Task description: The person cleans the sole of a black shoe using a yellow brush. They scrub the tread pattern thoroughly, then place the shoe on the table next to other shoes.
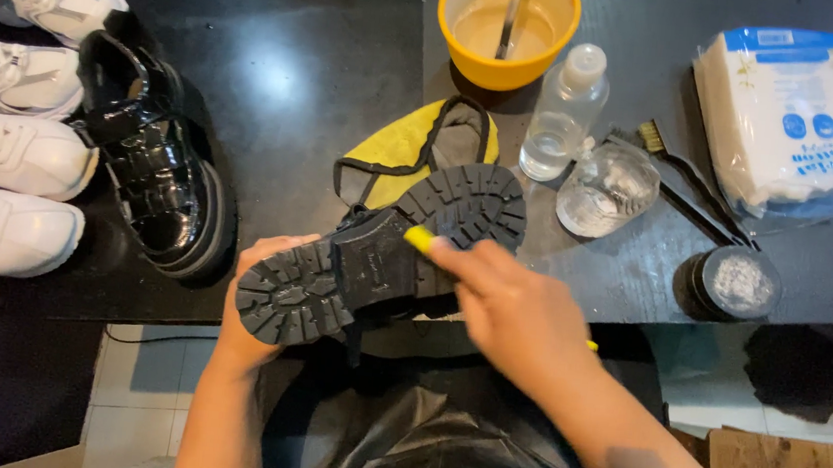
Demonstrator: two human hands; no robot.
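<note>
A black boot (374,260) lies sole-up over my lap at the table's front edge, its chunky treaded sole facing the camera. My left hand (266,286) grips it from below at the heel end. My right hand (505,307) holds a yellow-handled brush (421,239) whose tip rests on the middle of the sole. A yellow cloth with black trim (414,148) lies just behind the boot on the black table (301,63).
The matching glossy black shoe (156,166) stands at left beside several white sneakers (13,144). Behind are a yellow bowl with liquid and a stick (507,26), two clear bottles (566,112), a small brush (683,172), an open round tin (734,282) and a white packet (788,116).
</note>
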